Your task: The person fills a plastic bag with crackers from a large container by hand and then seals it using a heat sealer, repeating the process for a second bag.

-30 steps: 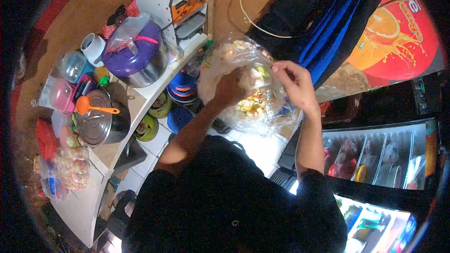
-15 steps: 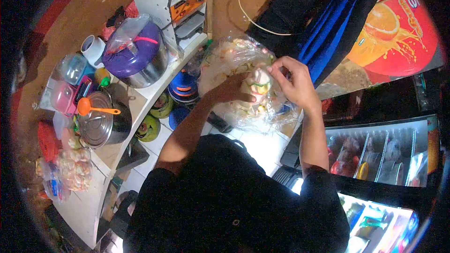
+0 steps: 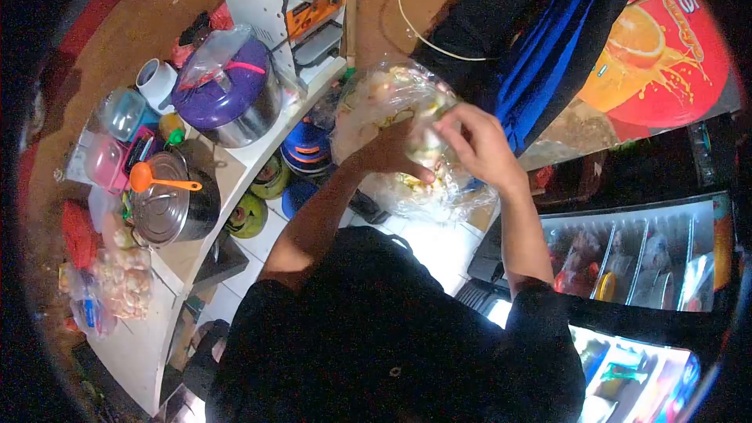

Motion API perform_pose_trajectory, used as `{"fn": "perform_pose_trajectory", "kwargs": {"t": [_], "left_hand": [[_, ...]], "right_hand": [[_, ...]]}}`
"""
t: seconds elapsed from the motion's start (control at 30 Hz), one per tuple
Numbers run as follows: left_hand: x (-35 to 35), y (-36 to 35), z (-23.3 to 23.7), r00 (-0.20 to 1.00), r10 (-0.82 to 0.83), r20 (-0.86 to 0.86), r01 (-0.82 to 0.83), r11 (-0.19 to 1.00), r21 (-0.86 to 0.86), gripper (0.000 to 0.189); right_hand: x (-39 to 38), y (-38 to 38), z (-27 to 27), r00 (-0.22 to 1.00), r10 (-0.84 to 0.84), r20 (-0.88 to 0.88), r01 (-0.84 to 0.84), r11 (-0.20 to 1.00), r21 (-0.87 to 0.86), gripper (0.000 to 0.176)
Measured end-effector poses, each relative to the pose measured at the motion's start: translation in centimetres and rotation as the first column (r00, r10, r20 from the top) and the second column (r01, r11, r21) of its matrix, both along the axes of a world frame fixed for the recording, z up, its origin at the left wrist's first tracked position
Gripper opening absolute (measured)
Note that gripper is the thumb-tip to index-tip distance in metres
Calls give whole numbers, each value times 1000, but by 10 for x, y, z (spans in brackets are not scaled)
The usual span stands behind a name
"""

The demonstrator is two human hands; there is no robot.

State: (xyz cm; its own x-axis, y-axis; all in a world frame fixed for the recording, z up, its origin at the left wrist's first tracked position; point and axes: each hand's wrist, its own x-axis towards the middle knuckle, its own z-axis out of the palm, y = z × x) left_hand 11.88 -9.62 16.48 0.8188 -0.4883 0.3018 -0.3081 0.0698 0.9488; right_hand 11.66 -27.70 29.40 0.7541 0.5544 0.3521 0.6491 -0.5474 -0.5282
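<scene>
In front of my chest a large clear plastic bag (image 3: 356, 121) bulges with small pale, yellow and green pieces, too blurred to name. A small clear packet (image 3: 427, 139) with similar pale contents stands out over its middle. My left hand (image 3: 389, 149) is closed around the packet's near left side, its thumb showing and its other fingers mostly hidden in shadow. From the right, my right hand (image 3: 479, 145) has its thumb and fingertips pinched at the packet's upper right part, smeared slightly by motion.
To the left, a counter (image 3: 254, 153) carries a steel pot with a purple lid (image 3: 223, 82), a lidded pan (image 3: 160, 200), an orange spoon (image 3: 168, 178) and bagged food (image 3: 121, 282). A dark and blue cloth (image 3: 548, 47) hangs ahead. At right stands a lit glass-fronted fridge (image 3: 627, 258).
My right hand has moved slightly left and down, closer to my left hand. The small packet has tilted and shifted with it, and the large bag's plastic has shifted a little.
</scene>
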Motion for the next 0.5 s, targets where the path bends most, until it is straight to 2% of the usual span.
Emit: {"fn": "perform_pose_trajectory", "kwargs": {"t": [0.03, 0.07, 0.1, 0.17, 0.2, 0.27, 0.3, 0.37, 0.4, 0.47, 0.5], "left_hand": [[2, -1, 3, 993, 28, 112, -37, 996, 79, 78], [5, -1, 6, 972, 51, 228, -87, 985, 152, 77], [7, 1, 9, 972, 56, 229, -92, 984, 151, 77], [6, 4, 18, 993, -76, 92, 46, 955, 292, 75], [5, 5, 15, 993, -76, 92, 46, 955, 292, 75], [3, 9, 4, 999, 32, 26, -34, 995, 90, 67], [4, 9, 0, 999, 31, 27, -33, 995, 89, 67], [6, 10, -4, 960, 136, 244, -194, 954, 229, 62], [8, 11, -6, 960, 138, 244, -196, 953, 230, 62], [12, 14, -6, 995, 91, 34, -97, 966, 240, 63], [12, 14, -6, 995, 93, 35, -98, 966, 241, 63]], "right_hand": [[-2, 5, 1, 995, 78, -55, -81, 996, -37, 17], [-7, 7, 6, 988, 29, -155, -37, 998, -46, 16], [-10, 8, 16, 988, 34, -153, -41, 998, -47, 16], [-15, 7, 37, 948, 34, -315, -80, 988, -134, 15], [-12, 2, 36, 948, 34, -315, -80, 988, -134, 15], [-4, -9, 32, 984, 170, -58, -179, 963, -202, 9], [-2, -10, 31, 984, 170, -57, -178, 963, -203, 9], [-1, -9, 32, 975, 215, -53, -219, 970, -101, 12], [-1, -8, 32, 975, 217, -53, -222, 970, -100, 12], [-6, -5, 35, 956, 131, -263, -170, 977, -131, 12], [-8, -3, 37, 956, 133, -263, -171, 977, -130, 12]]}}
